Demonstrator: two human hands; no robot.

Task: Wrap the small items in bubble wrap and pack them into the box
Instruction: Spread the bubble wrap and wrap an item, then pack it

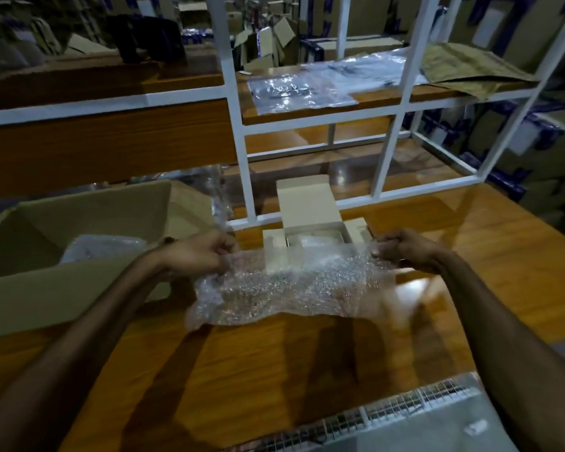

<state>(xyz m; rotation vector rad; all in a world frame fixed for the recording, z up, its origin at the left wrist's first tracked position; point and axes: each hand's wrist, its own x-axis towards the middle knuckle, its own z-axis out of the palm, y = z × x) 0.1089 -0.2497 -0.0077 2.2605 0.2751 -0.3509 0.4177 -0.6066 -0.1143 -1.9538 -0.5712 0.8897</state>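
Fingers of both hands are curled tight on the top edge of a sheet of bubble wrap (294,288), the left hand (203,252) pinching one upper corner and the right hand (402,247) gripping the other, so the sheet is stretched between them and hangs down in front of the person, its lower edge crumpled and loose above the wooden table (258,370). Whether that lower edge touches the table I cannot tell. Just behind the stretched sheet, between the two hands, a small white carton (310,216) sits on the table with its lid flap standing open at the back; pale contents show inside it, too dim to make out. To the left a large cardboard box (62,288) stands open on the table, well apart from the white carton, and a bundle already wrapped in bubble wrap (101,247) lies inside it against the near wall. More clear plastic (221,194) is bunched behind that box's far right corner. A white metal rack (238,132) rises from the table behind the carton, and on its wooden shelf lie clear plastic bags (300,91) and, further right, a sheet of crinkled brown paper (470,68). At the near edge of the table, by the right forearm, lies a pale flat sheet with a gridded strip along it (405,415). Stacked cartons fill the dim background.
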